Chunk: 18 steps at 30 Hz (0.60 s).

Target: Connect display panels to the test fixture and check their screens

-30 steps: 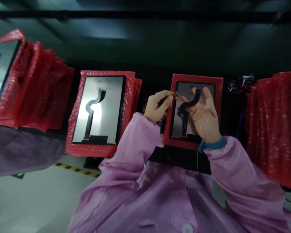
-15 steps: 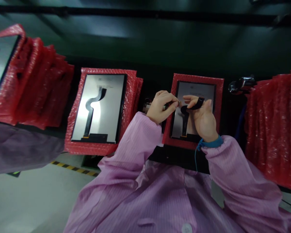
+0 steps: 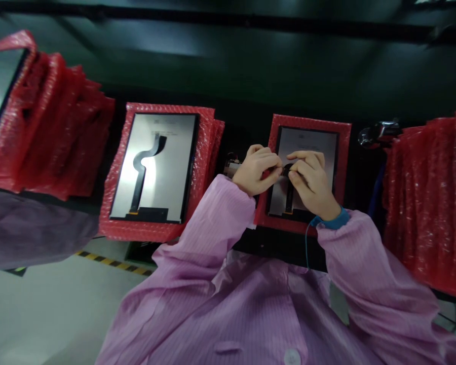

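Trailing from the right hand's grip (image 3: 311,185), black cable (image 3: 289,196) shows; panel (image 3: 329,152) lies beneath.

The dark desk (image 3: 277,243) is running across the view. Left end: bunched red bubble-wrap sleeves (image 3: 49,137) are resting in a row. Left of centre: a low red stack (image 3: 204,157) is lying slightly askew. Right of centre: a flatter red sleeve (image 3: 344,165) is lying. Right end: a red pile (image 3: 425,197) is sitting near a shiny metal piece (image 3: 382,134).
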Tool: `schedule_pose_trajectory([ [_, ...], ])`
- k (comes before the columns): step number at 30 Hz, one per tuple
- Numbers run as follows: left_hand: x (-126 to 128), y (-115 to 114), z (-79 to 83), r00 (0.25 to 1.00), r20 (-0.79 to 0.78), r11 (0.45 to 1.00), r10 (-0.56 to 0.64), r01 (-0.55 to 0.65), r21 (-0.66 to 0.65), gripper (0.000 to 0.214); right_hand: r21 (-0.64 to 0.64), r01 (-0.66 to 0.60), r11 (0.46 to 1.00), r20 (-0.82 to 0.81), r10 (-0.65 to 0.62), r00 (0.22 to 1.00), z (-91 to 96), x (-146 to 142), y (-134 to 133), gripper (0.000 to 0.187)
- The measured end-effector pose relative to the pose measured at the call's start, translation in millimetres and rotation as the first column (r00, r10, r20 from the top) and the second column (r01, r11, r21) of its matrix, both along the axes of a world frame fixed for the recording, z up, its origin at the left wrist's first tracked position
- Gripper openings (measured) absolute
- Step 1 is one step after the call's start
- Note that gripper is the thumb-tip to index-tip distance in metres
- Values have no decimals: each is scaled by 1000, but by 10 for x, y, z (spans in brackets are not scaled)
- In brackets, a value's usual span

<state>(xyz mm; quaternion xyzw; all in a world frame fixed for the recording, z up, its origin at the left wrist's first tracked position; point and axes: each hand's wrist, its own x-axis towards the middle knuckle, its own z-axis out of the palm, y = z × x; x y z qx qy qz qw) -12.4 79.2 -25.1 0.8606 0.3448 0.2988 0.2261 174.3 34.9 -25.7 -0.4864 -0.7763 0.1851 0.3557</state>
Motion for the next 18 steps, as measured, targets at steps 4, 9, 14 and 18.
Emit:
schedule_pose_trajectory([
  [4, 2, 2, -22, 1000, 1, 1000, 0, 0, 8, 19, 7, 10, 1000, 34, -10, 999, -2, -5, 0, 24],
  [9, 14, -4, -59, 999, 45, 999, -3, 1, 53, 20, 27, 5, 1000, 42, -6, 999, 3, -21, -12, 22],
  [14, 6, 3, -61, 1000, -2, 1000, -14, 14, 6, 23, -8, 7, 1000, 20, -7, 1000, -6, -15, -18, 24],
  [18, -11, 27, -66, 1000, 2, 1000, -27, 27, -12, 25, -24, -7, 1000, 13, 8, 1000, -3, 31, -14, 22],
])
